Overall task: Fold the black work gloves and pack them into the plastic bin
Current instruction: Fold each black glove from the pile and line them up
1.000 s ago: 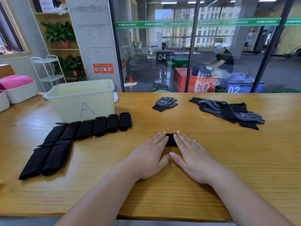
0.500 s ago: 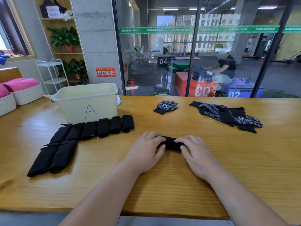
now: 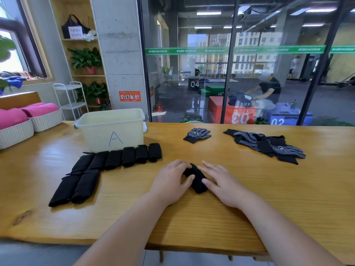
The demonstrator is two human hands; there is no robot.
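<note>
Standing at far left, the plastic bin [image 3: 96, 135] has a row of folded gloves [image 3: 115, 159] laid along its front on the surface [image 3: 249, 198], with none visibly inside. At centre, the rolled glove [image 3: 197, 179], pressed flat under both palms a second ago, now lies slantwise: the left hand [image 3: 171, 181] curls its grip round the far end, while the right hand [image 3: 221, 183] rests spread against its flank. The fold thus appears finished and ready to join the row; a loose glove [image 3: 197, 134] and an unfolded heap [image 3: 265, 145] remain at right.
</note>
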